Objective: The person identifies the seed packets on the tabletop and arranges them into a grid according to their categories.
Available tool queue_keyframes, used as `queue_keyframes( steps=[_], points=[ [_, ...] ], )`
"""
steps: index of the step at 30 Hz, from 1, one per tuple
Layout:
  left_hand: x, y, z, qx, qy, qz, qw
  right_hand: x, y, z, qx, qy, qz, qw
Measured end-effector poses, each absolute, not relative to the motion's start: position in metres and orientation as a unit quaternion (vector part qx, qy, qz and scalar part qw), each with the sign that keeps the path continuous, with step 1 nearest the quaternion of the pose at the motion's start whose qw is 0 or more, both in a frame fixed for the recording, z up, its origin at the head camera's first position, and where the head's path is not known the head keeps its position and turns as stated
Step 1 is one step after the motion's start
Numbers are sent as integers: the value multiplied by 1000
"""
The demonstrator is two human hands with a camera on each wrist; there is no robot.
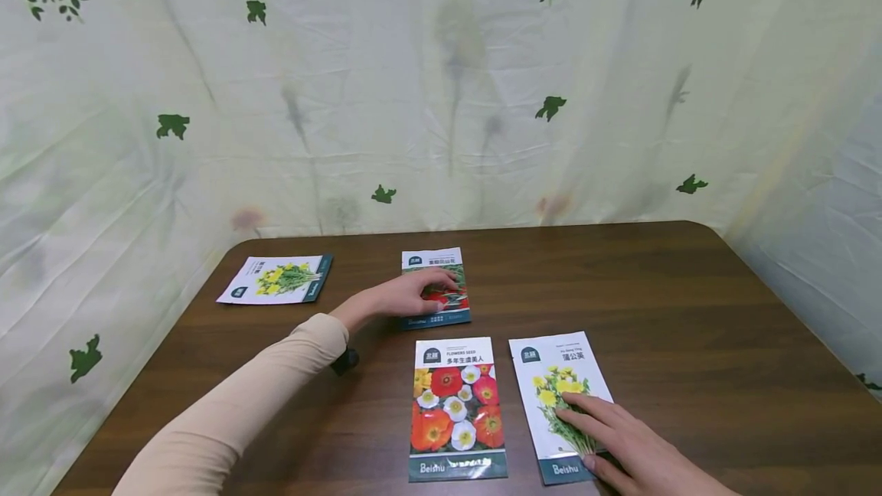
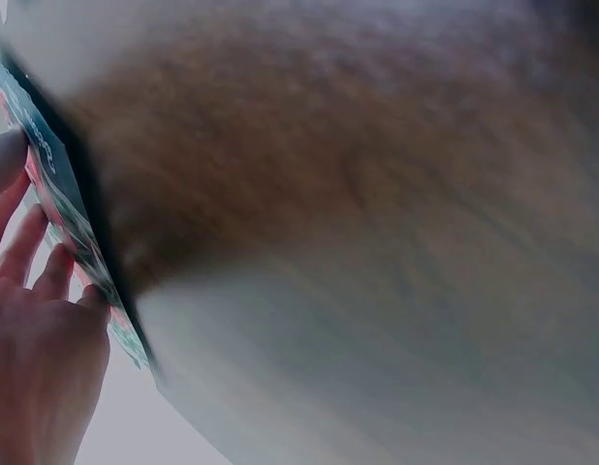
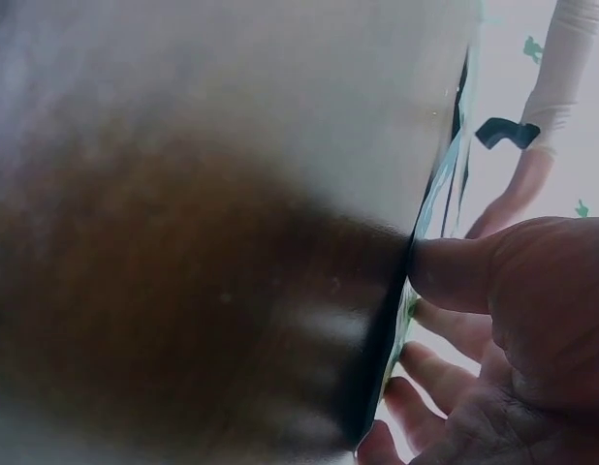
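Red-flowered seed packet (image 1: 456,299) lies toward the back of the brown table (image 1: 689,312), under a left hand (image 1: 413,293) whose fingers spread loosely, tips resting on its face without closing round it. Nearer us, the right hand (image 1: 641,450), fingers likewise apart and gripping nothing, touches an angled dandelion packet (image 1: 544,412). We judge such light contact suits thin, slippery packets, steadying without creasing. Just beside lies a poppy packet (image 1: 456,408), untouched, its print facing us; another yellow-flowered packet (image 1: 276,280) lies sideways, well apart.
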State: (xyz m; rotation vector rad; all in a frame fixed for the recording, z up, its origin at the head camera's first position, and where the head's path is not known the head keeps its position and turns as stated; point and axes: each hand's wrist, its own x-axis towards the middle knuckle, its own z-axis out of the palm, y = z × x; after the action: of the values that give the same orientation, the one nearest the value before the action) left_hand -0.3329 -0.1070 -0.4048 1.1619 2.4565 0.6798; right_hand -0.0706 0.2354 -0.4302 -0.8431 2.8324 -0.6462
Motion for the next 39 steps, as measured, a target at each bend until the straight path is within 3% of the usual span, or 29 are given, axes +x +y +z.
queue_keyframes(
  steps=[4,39],
  points=[
    [-333,-104,-405,410,865,237,168,-71,234,-429,-264,935,-222,79],
    [-341,-76,-404,420,861,223,179,-69,230,-429,-243,942,-216,80]
  ],
)
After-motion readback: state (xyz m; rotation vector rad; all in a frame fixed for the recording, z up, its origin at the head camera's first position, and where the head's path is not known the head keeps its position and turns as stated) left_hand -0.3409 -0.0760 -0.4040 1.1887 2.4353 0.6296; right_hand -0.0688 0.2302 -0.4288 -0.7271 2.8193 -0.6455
